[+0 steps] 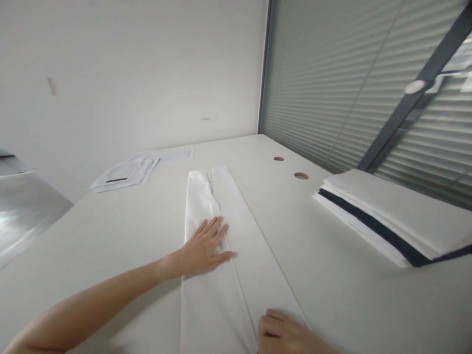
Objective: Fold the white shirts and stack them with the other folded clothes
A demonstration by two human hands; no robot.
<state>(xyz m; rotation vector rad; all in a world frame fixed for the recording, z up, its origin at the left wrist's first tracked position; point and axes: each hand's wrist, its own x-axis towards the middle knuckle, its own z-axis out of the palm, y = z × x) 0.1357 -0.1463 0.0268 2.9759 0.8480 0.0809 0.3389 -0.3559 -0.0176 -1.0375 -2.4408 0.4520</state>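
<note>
A long white cloth [239, 216] lies lengthwise on the table, its two sides folded inward so that their edges meet near the middle. The left fold is wrinkled at its far end. My left hand [204, 248] rests flat on this left fold, fingers spread, with the fingertips at the seam between the folds. Closer to me, my right hand [285, 334] is closed at the inner edge of the right fold, its fingers curled on the cloth. The frame's bottom edge cuts off part of that hand and the cloth's near end.
A stack of folded white and dark cloths [398, 211] sits at the right. Loose papers [125, 174] lie at the far left of the white table [291, 216]. Two round holes [301, 176] pierce the tabletop near the window blinds [332, 88]. A wall [147, 69] stands behind.
</note>
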